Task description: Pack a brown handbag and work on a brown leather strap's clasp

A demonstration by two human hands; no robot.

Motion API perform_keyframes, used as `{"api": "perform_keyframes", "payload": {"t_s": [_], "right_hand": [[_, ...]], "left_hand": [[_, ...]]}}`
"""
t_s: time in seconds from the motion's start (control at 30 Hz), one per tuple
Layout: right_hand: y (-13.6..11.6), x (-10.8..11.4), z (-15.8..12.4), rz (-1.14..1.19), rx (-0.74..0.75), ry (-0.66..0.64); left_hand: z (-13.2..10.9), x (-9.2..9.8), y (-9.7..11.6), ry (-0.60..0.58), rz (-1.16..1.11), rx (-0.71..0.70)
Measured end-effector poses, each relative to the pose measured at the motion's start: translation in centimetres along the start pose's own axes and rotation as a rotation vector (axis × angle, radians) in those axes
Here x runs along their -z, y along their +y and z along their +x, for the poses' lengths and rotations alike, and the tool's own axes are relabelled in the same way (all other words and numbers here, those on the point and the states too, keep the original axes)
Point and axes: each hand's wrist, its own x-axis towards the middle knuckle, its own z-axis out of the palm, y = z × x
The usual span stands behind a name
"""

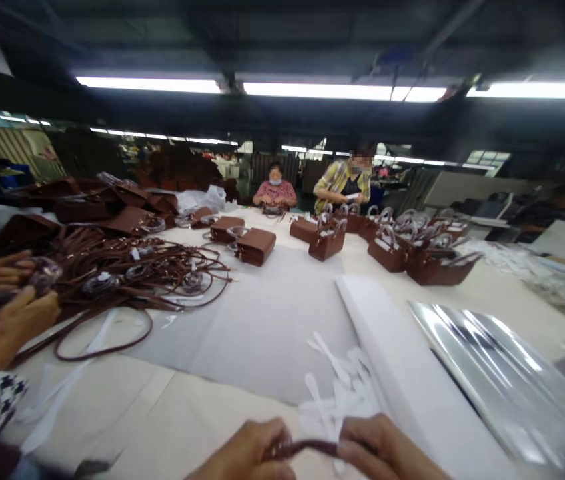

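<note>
Left hand (255, 450): fingers gripping a brown strap (313, 443). Right hand (379, 441): fingers gripping the same strap, which arches slightly across the gap between both hands. White strips (345, 381) lie just beyond the strap; white sheets (407, 363) beyond it, rightward; heaped brown cords (107, 263) beyond it, leftward; brown handbags (327, 243) farther beyond it.

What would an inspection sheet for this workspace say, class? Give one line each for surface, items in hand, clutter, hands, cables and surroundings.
Surface: pale table, partly covered by a grey sheet.
Items in hand: one short brown strap, slightly arched.
Clutter: tangled brown straps at left, brown bags farther back, white strips near the hands, shiny sheeting at right.
Hands: left hand and right hand each grip one end.
Cables: nothing seen on the table; overhead too dim to tell.
Surroundings: two people opposite, another person's hands at left, strip lights above.
</note>
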Motion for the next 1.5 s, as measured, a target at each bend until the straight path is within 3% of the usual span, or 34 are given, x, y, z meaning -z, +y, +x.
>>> {"api": "perform_keyframes", "payload": {"t_s": [0.1,0.2,0.4,0.57,0.63,0.7,0.8,0.87,0.9,0.97,1.07,1.13,1.2,1.33,1.43,1.5], "right_hand": [[-0.1,0.6,-0.8,0.093,-0.055,-0.020],[-1.0,2.5,-1.0,0.068,-0.060,-0.049],[-5.2,7.9,-1.4,-0.404,0.177,-0.110],[-5.6,10.4,0.7,-0.140,0.200,-0.197],[-3.9,9.5,1.6,0.046,0.118,-0.136],[-1.3,7.1,1.9,0.364,0.019,-0.138],[3.3,1.5,0.9,0.890,-0.058,-0.353],[5.6,-1.4,-0.5,0.987,-0.064,-0.425],[6.3,-2.1,-1.3,0.971,-0.087,-0.393],[6.6,-1.3,-2.5,0.807,-0.164,-0.270],[4.9,3.6,-3.5,0.337,-0.218,-0.112],[2.8,7.0,-3.4,0.055,-0.164,-0.091],[0.8,8.9,-2.8,-0.146,-0.088,-0.088],[-1.2,8.2,-0.9,-0.449,0.060,-0.061],[-1.0,7.3,-0.2,-0.650,0.168,-0.020],[-0.5,7.6,-0.4,-0.722,0.206,0.081]], "left_hand": [[0.7,-0.9,0.4,-0.070,-0.196,0.068],[2.3,-1.2,1.7,-0.096,-0.206,0.050],[5.0,-0.8,5.7,-0.083,0.069,-0.144],[6.3,-0.6,8.8,-0.083,-0.063,-0.151],[6.1,-0.4,8.9,-0.025,-0.072,-0.152],[5.3,0.4,8.5,-0.036,-0.128,-0.121],[3.6,2.3,7.4,-0.147,-0.265,0.039],[2.6,3.5,6.3,-0.183,-0.298,0.137],[2.3,3.8,5.7,-0.209,-0.302,0.183],[2.1,4.0,4.3,-0.267,-0.313,0.258],[2.8,3.1,2.1,-0.313,-0.335,0.309],[3.5,2.1,1.2,-0.313,-0.343,0.288],[4.4,1.2,1.0,-0.319,-0.349,0.262],[5.3,0.0,1.5,-0.293,-0.342,0.215],[4.9,0.0,1.5,-0.274,-0.327,0.151],[4.3,0.3,1.2,-0.232,-0.327,0.179]]}}
